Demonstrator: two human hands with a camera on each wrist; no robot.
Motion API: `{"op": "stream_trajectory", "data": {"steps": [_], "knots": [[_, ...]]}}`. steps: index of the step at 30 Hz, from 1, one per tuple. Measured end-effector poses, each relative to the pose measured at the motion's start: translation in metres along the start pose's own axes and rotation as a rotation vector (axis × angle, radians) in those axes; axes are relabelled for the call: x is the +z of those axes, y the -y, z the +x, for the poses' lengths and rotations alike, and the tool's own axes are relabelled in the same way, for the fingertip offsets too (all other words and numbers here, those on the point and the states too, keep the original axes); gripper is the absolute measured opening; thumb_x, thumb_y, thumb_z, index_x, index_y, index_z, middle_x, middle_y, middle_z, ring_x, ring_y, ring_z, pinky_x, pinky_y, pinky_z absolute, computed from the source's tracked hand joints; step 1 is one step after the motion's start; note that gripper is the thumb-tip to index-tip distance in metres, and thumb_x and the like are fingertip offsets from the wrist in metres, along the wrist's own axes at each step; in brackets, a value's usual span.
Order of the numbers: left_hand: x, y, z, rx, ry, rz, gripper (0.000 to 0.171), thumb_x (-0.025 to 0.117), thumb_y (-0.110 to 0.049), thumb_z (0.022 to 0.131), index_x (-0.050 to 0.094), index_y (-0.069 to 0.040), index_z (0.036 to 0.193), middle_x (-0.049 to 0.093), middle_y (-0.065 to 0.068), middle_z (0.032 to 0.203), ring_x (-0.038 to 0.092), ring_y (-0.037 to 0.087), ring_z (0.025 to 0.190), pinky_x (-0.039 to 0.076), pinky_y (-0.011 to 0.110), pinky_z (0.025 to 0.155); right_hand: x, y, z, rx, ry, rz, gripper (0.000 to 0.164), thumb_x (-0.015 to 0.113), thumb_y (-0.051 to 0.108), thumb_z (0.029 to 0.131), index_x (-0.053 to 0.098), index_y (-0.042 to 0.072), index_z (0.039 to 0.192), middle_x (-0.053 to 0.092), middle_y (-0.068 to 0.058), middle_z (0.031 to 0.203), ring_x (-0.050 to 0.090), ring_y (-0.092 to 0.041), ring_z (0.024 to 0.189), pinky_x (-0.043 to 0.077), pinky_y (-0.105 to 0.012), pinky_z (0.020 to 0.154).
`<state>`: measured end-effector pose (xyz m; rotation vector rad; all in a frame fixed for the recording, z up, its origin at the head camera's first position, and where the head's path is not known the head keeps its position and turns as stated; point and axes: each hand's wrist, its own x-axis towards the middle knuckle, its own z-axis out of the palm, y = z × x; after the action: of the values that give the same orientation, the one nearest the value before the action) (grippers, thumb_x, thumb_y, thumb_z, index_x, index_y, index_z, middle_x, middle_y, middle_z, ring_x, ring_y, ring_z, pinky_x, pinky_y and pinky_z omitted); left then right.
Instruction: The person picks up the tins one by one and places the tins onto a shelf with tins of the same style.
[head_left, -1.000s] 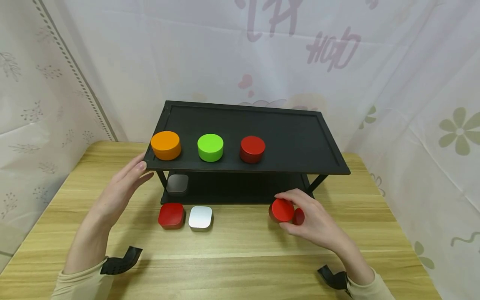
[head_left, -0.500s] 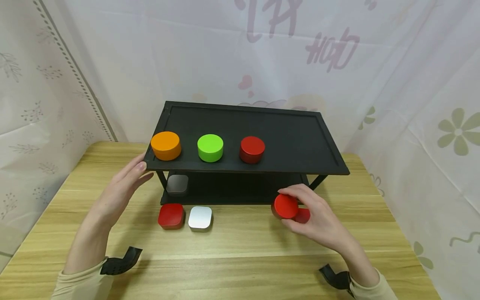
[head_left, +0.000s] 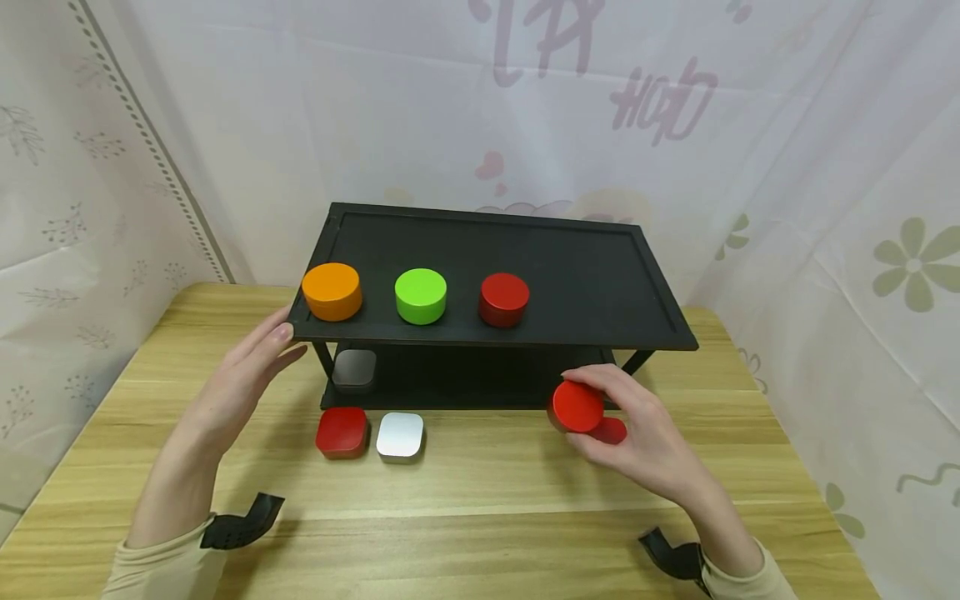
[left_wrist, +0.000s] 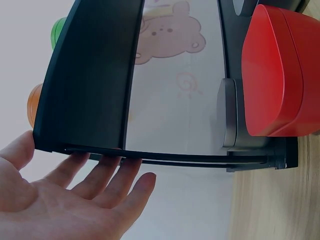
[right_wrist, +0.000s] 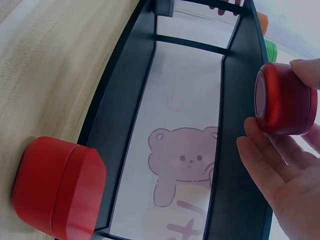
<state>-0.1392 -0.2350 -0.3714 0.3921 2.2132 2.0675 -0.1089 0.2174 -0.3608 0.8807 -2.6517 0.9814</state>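
My right hand [head_left: 637,429] pinches a round red tin [head_left: 577,406] between thumb and fingers, raised in front of the shelf's right half. In the right wrist view this tin [right_wrist: 285,100] is tilted beside the top board. Another red tin [head_left: 611,430] with cut corners stands on the table, partly hidden behind the right hand. My left hand [head_left: 243,375] touches the left front corner of the black two-tier shelf [head_left: 577,283], its fingers fairly straight. In the left wrist view the thumb meets the top board's corner and the fingertips lie along the side bar.
On the top board stand orange [head_left: 332,292], green [head_left: 421,296] and dark red [head_left: 504,299] round tins. A grey square tin [head_left: 355,369] sits on the lower tier. Red [head_left: 342,432] and silver [head_left: 401,436] square tins stand in front. Printed curtains hang behind the wooden table [head_left: 480,533].
My right hand has lifted the round red tin and moved slightly right and up with it. The left hand and the other tins have stayed in place.
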Motion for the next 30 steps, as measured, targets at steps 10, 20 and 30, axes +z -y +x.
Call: {"op": "stream_trajectory", "data": {"steps": [10, 20, 30], "knots": [[-0.001, 0.0, 0.0, 0.011, 0.015, 0.02, 0.048, 0.033, -0.027, 0.103, 0.027, -0.018, 0.15, 0.026, -0.002, 0.155, 0.035, -0.002, 0.13, 0.036, 0.008, 0.097, -0.008, 0.004, 0.003, 0.018, -0.055, 0.086, 0.07, 0.083, 0.008, 0.068, 0.052, 0.024, 0.13, 0.056, 0.006, 0.123, 0.054, -0.007, 0.104, 0.052, -0.015, 0.081], [-0.001, 0.0, 0.0, -0.01, 0.006, 0.019, 0.048, 0.033, -0.028, 0.103, 0.027, -0.02, 0.15, 0.025, -0.002, 0.155, 0.035, -0.002, 0.13, 0.036, 0.008, 0.097, -0.022, 0.008, 0.013, -0.078, -0.16, 0.143, 0.07, 0.081, -0.002, 0.064, 0.055, 0.009, 0.128, 0.058, -0.004, 0.12, 0.056, -0.011, 0.103, 0.05, -0.014, 0.085], [-0.001, 0.0, -0.001, -0.016, -0.001, 0.018, 0.048, 0.033, -0.028, 0.103, 0.027, -0.019, 0.15, 0.025, -0.001, 0.155, 0.035, -0.002, 0.13, 0.036, 0.008, 0.097, -0.04, 0.036, 0.031, -0.086, -0.251, 0.115, 0.063, 0.077, -0.013, 0.062, 0.056, -0.006, 0.121, 0.059, -0.017, 0.113, 0.058, -0.013, 0.097, 0.05, -0.012, 0.084]]}}
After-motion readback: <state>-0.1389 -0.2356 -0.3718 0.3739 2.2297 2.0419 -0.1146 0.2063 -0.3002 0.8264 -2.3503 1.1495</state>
